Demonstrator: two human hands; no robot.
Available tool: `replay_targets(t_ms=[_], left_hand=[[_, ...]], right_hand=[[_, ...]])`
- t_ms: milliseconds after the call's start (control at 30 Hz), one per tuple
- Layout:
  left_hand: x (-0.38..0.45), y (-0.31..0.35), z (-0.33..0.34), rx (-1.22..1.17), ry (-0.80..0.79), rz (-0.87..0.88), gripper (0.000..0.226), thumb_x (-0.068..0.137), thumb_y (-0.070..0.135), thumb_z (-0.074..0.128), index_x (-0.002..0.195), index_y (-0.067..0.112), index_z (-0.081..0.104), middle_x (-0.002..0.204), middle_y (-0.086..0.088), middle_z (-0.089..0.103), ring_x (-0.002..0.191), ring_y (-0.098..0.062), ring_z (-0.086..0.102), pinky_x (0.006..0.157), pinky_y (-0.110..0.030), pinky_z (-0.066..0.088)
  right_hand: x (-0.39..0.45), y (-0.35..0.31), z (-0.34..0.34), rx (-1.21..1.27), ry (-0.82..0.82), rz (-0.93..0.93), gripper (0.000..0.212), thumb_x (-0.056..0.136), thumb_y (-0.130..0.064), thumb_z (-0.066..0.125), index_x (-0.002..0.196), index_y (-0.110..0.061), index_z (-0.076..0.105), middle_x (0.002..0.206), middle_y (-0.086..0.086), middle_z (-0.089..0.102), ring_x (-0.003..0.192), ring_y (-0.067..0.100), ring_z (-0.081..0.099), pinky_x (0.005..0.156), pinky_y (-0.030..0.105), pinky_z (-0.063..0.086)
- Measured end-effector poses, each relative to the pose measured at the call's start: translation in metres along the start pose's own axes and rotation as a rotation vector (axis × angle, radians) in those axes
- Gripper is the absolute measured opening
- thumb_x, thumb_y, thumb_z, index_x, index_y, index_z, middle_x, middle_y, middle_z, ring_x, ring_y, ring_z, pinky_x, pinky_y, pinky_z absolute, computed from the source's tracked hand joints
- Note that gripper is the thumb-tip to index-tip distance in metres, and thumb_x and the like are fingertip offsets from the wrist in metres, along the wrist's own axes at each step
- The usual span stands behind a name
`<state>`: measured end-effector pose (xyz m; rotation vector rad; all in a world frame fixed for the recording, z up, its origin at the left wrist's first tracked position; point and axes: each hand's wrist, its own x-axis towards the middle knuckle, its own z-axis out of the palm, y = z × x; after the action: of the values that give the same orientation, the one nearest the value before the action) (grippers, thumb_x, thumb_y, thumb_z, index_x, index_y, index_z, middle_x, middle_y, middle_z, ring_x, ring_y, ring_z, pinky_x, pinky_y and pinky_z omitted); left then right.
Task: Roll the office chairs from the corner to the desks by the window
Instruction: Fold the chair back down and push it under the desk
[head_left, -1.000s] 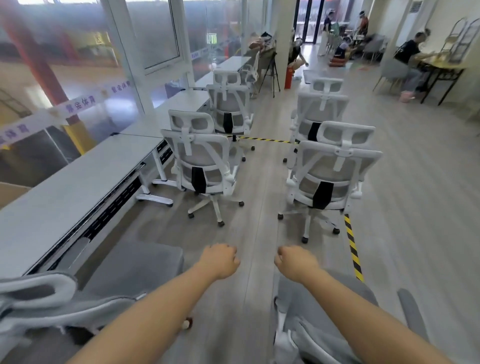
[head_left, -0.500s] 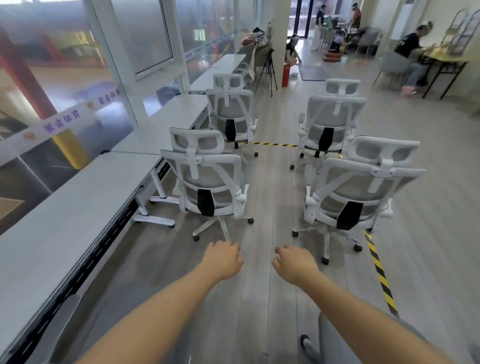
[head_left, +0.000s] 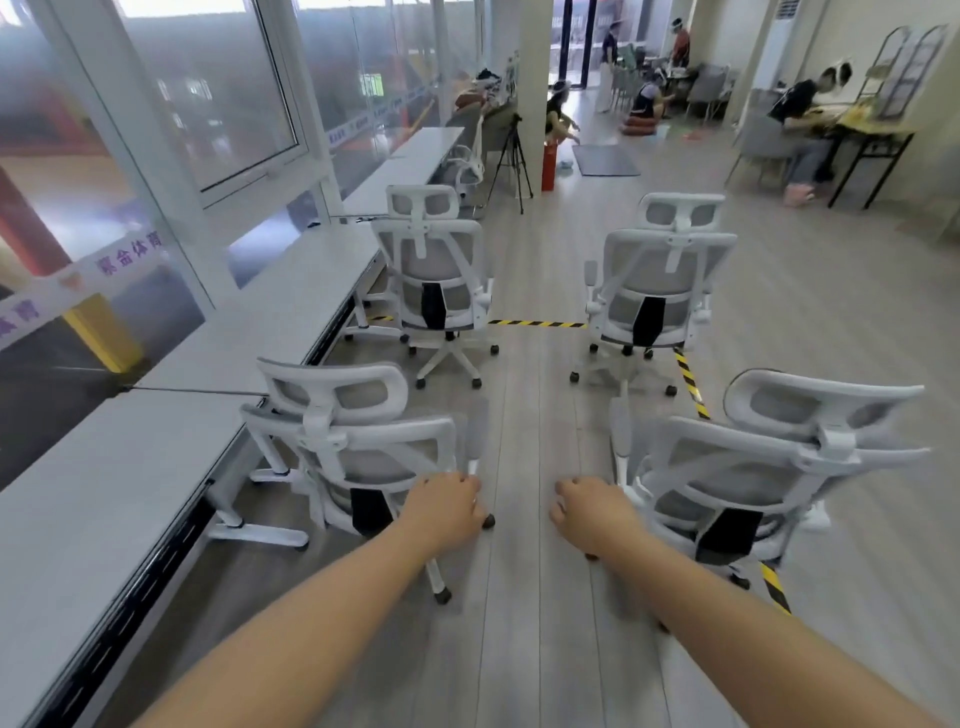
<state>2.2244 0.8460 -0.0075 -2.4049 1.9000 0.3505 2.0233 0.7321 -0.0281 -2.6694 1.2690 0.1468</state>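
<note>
Two hands reach forward over the wooden floor (head_left: 524, 613), both with fingers curled under and holding nothing. The left hand (head_left: 447, 506) hangs in front of the near left chair (head_left: 358, 441), level with its right armrest; whether it touches the chair I cannot tell. The right hand (head_left: 592, 512) hangs just beside the left armrest of the near right chair (head_left: 769, 467), apart from it as far as the view shows.

The near left chair stands close against the long grey desk (head_left: 130, 467) under the window (head_left: 208, 93), its back to the camera. The near right chair stands in the open aisle, well apart from the desk, over a strip of yellow and black tape (head_left: 691, 384). Farther on, a third chair (head_left: 441, 280) sits by the desk and a fourth chair (head_left: 660, 280) stands in the aisle. Several people sit and stand at the far end of the room.
</note>
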Motion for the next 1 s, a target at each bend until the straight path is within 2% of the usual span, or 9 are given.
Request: replay_targets(t_ms=[300, 433, 567, 733, 867, 1000], left_hand=[[0.223, -0.053, -0.034, 0.02, -0.03, 0.062, 0.037, 0.095, 0.033, 0.033, 0.12, 0.015, 0.053, 0.12, -0.01, 0.059, 0.105, -0.03, 0.056, 0.089, -0.041, 0.04], [0.321, -0.082, -0.06, 0.039, -0.062, 0.093, 0.044, 0.097, 0.035, 0.032, 0.135, 0.018, 0.048, 0.128, -0.01, 0.056, 0.113, -0.031, 0.054, 0.093, -0.042, 0.04], [0.416, -0.101, -0.081, 0.091, -0.079, 0.105, 0.048, 0.098, 0.036, 0.03, 0.14, 0.02, 0.045, 0.135, -0.009, 0.054, 0.119, -0.03, 0.052, 0.099, -0.044, 0.039], [0.538, -0.112, -0.092, 0.098, -0.065, 0.141, 0.048, 0.098, 0.037, 0.03, 0.141, 0.02, 0.044, 0.134, -0.008, 0.054, 0.118, -0.029, 0.052, 0.099, -0.044, 0.039], [0.651, -0.12, -0.1, 0.087, -0.051, 0.114, 0.047, 0.097, 0.037, 0.03, 0.138, 0.02, 0.047, 0.131, -0.008, 0.057, 0.116, -0.03, 0.052, 0.098, -0.044, 0.04], [0.745, -0.131, -0.126, 0.051, -0.09, 0.045, 0.046, 0.097, 0.036, 0.031, 0.136, 0.02, 0.048, 0.131, -0.008, 0.056, 0.117, -0.03, 0.052, 0.098, -0.045, 0.038]], right_hand=[[0.208, 0.035, -0.034, 0.008, -0.026, 0.076, 0.042, 0.1, -0.038, 0.036, 0.133, -0.019, 0.051, 0.125, 0.006, 0.06, 0.109, 0.027, 0.057, 0.086, 0.038, 0.048], [0.295, 0.053, -0.052, -0.007, -0.029, 0.117, 0.039, 0.099, -0.038, 0.037, 0.129, -0.019, 0.054, 0.126, 0.005, 0.059, 0.11, 0.028, 0.057, 0.088, 0.037, 0.044], [0.372, 0.074, -0.067, 0.022, -0.019, 0.136, 0.038, 0.099, -0.037, 0.037, 0.127, -0.018, 0.056, 0.124, 0.005, 0.061, 0.109, 0.028, 0.058, 0.087, 0.036, 0.042], [0.484, 0.115, -0.075, 0.01, -0.025, 0.121, 0.038, 0.1, -0.036, 0.035, 0.127, -0.019, 0.055, 0.121, 0.005, 0.061, 0.106, 0.027, 0.058, 0.081, 0.035, 0.039], [0.6, 0.163, -0.089, -0.016, -0.047, 0.1, 0.039, 0.1, -0.036, 0.035, 0.129, -0.019, 0.054, 0.124, 0.007, 0.06, 0.11, 0.029, 0.056, 0.09, 0.039, 0.042], [0.707, 0.2, -0.121, -0.015, -0.066, 0.066, 0.04, 0.099, -0.038, 0.035, 0.13, -0.019, 0.053, 0.126, 0.006, 0.059, 0.11, 0.028, 0.056, 0.088, 0.039, 0.045]])
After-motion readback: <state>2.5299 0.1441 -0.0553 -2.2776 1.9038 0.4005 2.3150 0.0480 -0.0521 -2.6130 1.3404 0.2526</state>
